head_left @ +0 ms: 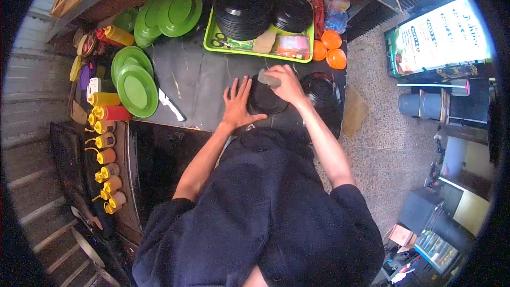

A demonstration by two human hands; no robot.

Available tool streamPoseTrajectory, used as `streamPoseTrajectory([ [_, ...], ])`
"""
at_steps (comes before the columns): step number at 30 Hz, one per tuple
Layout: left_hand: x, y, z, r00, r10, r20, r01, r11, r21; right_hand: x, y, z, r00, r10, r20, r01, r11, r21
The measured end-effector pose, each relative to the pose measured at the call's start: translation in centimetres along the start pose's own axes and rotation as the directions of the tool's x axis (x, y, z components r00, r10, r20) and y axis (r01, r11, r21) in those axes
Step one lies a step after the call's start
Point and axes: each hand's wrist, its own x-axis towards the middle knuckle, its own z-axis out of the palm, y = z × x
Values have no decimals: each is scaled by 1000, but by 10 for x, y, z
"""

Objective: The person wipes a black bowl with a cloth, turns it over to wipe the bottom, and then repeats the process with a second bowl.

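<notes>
A round black plate (267,98) lies in front of me on the dark counter (196,82). My left hand (238,104) is spread flat at its left side, thumb along the near rim and fingers pointing away from me. Over the plate's far part, my right hand (287,83) grips a folded greyish cloth (269,78) that sticks out to the left of the fingers. Just right of that hand stand more shiny black plates (321,90). To the left of my left hand, a white-handled knife (171,104) rests beside a stack of green plates (137,93).
Behind my hands, a lime-green tray (212,42) bears stacked black plates (243,8), scissors and packets. Orange bowls (334,58) sit at its right. More green plates (180,13) stand at the back left. Several sauce bottles (106,126) line the left edge.
</notes>
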Motion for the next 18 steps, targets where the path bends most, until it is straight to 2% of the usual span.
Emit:
streamPoseTrajectory([
  [2,3,-1,6,1000,-10,-16,11,998,59,1,-5,7,999,-31,35,33,998,-58],
  [4,2,1,7,1000,-29,-9,29,999,31,-9,-5,11,995,-54,82,63,991,-115],
  [7,2,1,7,999,-51,-20,51,998,28,-22,-3,7,993,86,76,-73,984,-163],
  [8,2,2,7,998,-50,-28,51,998,31,-28,-5,7,994,79,80,-66,985,-161],
  [10,4,0,6,998,-43,-39,44,998,34,-45,-7,9,975,219,39,-206,956,-210],
  [12,2,2,6,999,-41,-34,42,999,27,-60,-15,6,975,222,28,-209,948,-241],
  [14,3,3,6,998,-44,-35,45,999,28,-69,-24,6,969,220,116,-197,964,-180],
  [15,3,2,7,999,-42,-23,43,999,31,-72,-28,11,977,178,120,-158,975,-158],
  [18,0,0,8,999,-34,-16,35,998,60,-72,-38,24,966,191,173,-180,981,-78],
])
